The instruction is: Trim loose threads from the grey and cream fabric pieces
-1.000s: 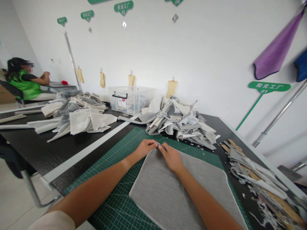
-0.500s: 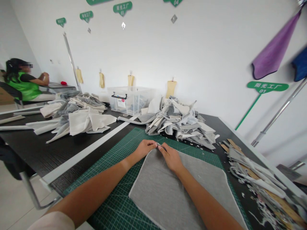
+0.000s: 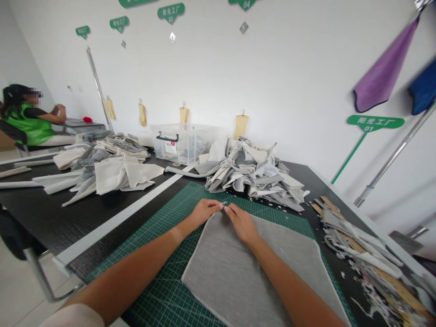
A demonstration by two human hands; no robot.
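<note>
A grey cloth (image 3: pixel 235 272) with a pale stitched edge lies flat on a green cutting mat (image 3: pixel 160 272). My left hand (image 3: pixel 206 212) pinches the cloth's far corner between thumb and fingers. Close beside it, my right hand (image 3: pixel 242 223) grips the same corner, its fingertips nearly touching the left ones. A small pale bit shows above the fingertips; I cannot tell whether it is thread or cloth edge. The rest of the cloth spreads toward me under my right forearm.
Beyond the mat is a heap of grey and white cloth pieces (image 3: pixel 252 168), beside a clear plastic bin (image 3: pixel 180 145). Another cloth pile (image 3: pixel 116 170) lies left. Scraps and strips (image 3: pixel 364 250) cover the table's right side. A person in a green vest (image 3: pixel 30 125) sits far left.
The view has shifted slightly. Both hands keep their pinch on the cloth's corner, and a small pale bit now stands out more above the fingertips.
</note>
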